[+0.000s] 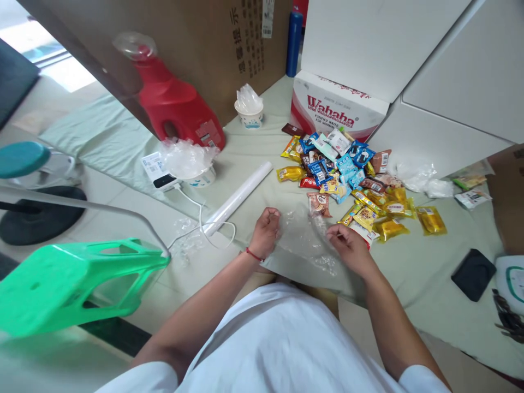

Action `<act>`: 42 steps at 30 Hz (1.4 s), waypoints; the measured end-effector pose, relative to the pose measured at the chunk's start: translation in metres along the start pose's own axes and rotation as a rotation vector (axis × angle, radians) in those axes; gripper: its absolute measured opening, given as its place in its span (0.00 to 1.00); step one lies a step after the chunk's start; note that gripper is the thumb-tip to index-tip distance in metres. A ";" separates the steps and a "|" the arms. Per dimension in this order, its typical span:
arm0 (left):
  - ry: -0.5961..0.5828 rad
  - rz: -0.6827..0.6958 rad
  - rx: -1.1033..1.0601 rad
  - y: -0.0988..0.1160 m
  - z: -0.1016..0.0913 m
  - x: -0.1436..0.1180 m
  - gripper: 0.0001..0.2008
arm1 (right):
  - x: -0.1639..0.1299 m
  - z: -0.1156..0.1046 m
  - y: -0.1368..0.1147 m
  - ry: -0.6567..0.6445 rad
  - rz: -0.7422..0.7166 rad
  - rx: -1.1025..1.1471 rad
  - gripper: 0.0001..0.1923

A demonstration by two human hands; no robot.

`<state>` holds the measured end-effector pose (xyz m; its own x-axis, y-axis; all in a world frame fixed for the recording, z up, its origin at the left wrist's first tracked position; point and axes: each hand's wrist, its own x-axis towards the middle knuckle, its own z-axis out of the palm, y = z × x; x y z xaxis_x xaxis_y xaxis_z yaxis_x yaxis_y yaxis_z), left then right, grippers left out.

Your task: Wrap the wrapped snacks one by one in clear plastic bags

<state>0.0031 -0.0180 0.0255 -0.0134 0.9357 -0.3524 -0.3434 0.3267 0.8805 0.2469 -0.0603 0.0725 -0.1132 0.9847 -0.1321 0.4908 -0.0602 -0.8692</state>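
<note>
Both hands hold a clear plastic bag (305, 243) that lies crumpled on the pale green mat (254, 147) at the centre of the view. The left hand (265, 232) is curled into a loose fist on the bag's edge at 9 o'clock; the right hand (347, 244) pinches the opposite edge at 3 o'clock, though the film is too transparent to tell exactly where its fingers close. A heap of snack packets (347, 185) lies at 1 o'clock from the bag, one packet touching its far edge. A white roll (239, 197) lies at 10 o'clock, a red detergent bottle (176, 103) beyond it. A Wahaha carton (333, 112) stands at 12 o'clock behind the heap.
</note>
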 end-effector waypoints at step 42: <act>0.489 0.719 1.132 0.020 -0.061 -0.078 0.07 | -0.018 0.133 -0.014 -0.286 -0.490 -0.737 0.29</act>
<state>-0.0604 -0.0927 0.0513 -0.2572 0.8776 0.4045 0.7960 -0.0449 0.6037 0.1271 -0.0992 0.0240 -0.6134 0.7893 -0.0277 0.7456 0.5671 -0.3500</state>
